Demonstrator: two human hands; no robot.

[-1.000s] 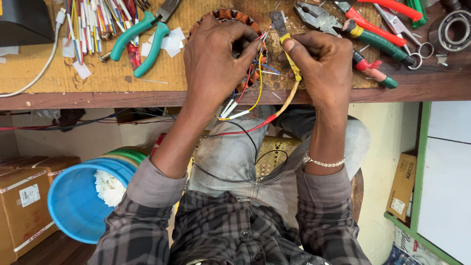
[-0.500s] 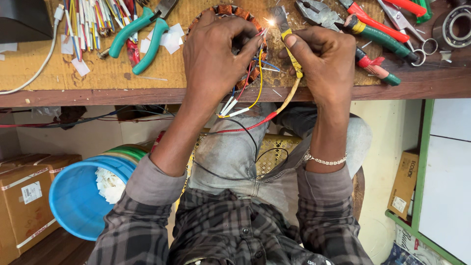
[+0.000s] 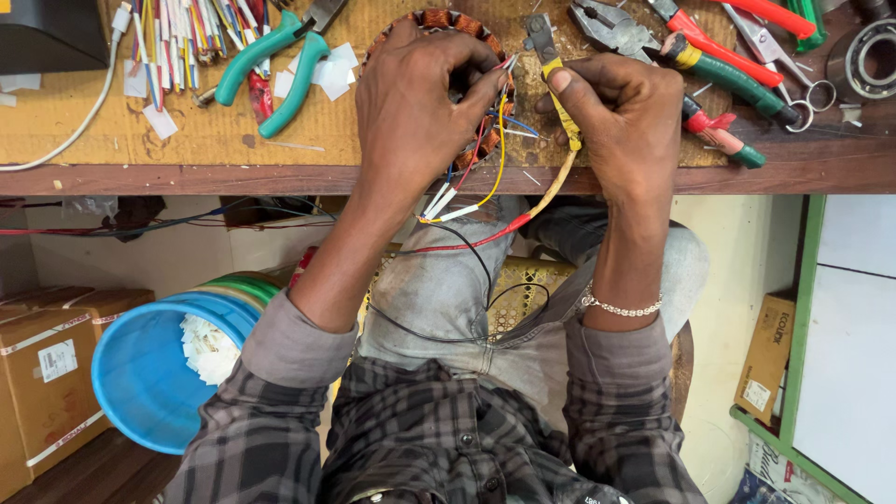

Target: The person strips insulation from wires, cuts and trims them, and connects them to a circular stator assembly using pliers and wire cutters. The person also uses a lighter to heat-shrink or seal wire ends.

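Note:
A round motor stator with copper windings (image 3: 439, 21) lies on the wooden workbench (image 3: 187, 177). My left hand (image 3: 415, 103) covers it and pinches its lead wires (image 3: 485, 149), which are red, yellow, blue and white and trail off the bench edge. My right hand (image 3: 625, 112) grips a thin yellow-sleeved tool (image 3: 555, 79) whose metal tip points up beside the stator. A yellow-and-red sleeved cable (image 3: 523, 219) and a black wire hang from it toward my lap.
Green-handled pliers (image 3: 280, 65) and a bundle of coloured wire sleeves (image 3: 177, 37) lie at the left. Pliers, scissors and screwdrivers (image 3: 719, 65) and a bearing (image 3: 868, 56) lie at the right. A blue bucket (image 3: 149, 373) and cardboard boxes (image 3: 47, 364) sit under the bench.
My hands stay on the stator and tool. A small bright glow at the tool tip seen half a second ago is gone.

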